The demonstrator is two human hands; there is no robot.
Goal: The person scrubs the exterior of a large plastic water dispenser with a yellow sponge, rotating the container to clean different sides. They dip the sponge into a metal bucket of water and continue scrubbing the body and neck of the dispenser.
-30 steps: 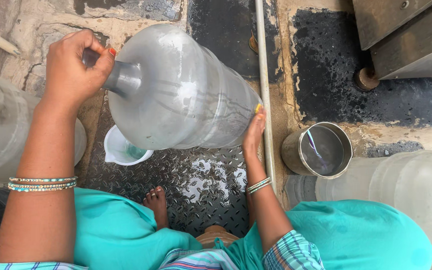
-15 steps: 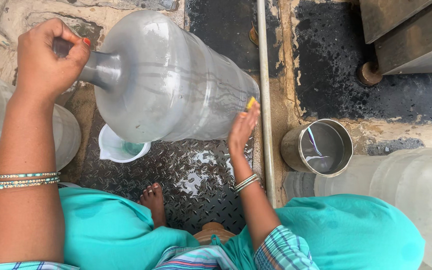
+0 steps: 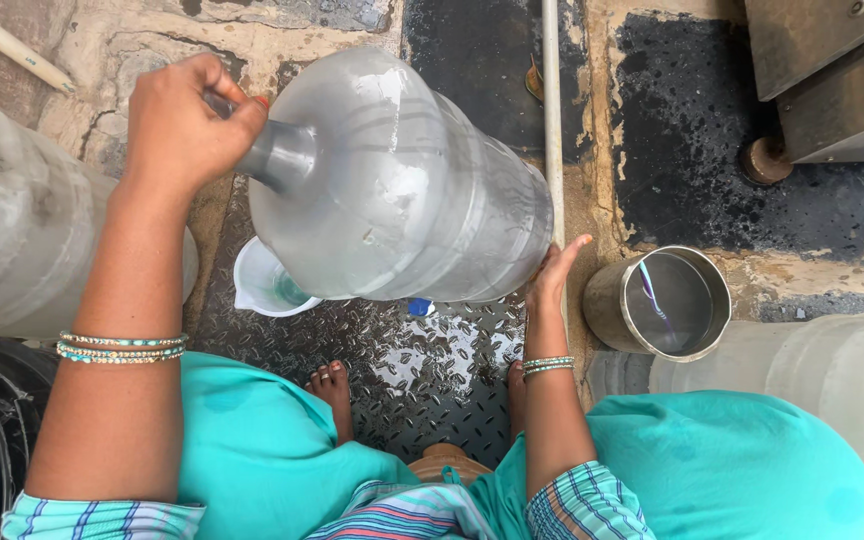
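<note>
A large clear plastic water jug [image 3: 402,180] lies tilted on its side in the air, neck to the left. My left hand [image 3: 187,125] is closed over the mouth of the neck. My right hand [image 3: 555,270] presses flat, fingers spread, against the jug's base at the right. Some water shows inside the jug. Below it a small white plastic jug [image 3: 262,285] stands on the wet metal tread plate [image 3: 422,370], partly hidden by the big jug.
A steel pot [image 3: 667,300] holding water stands to the right. Other big clear jugs lie at the left [image 3: 22,220] and lower right [image 3: 832,380]. A thin pipe [image 3: 551,110] runs up the stone floor. My bare feet [image 3: 332,385] rest on the plate.
The jug has swung and shifted a little between the hands, its neck moving left then back. My right hand slid lower along the base, and a small yellow bit by its fingers is gone from view.
</note>
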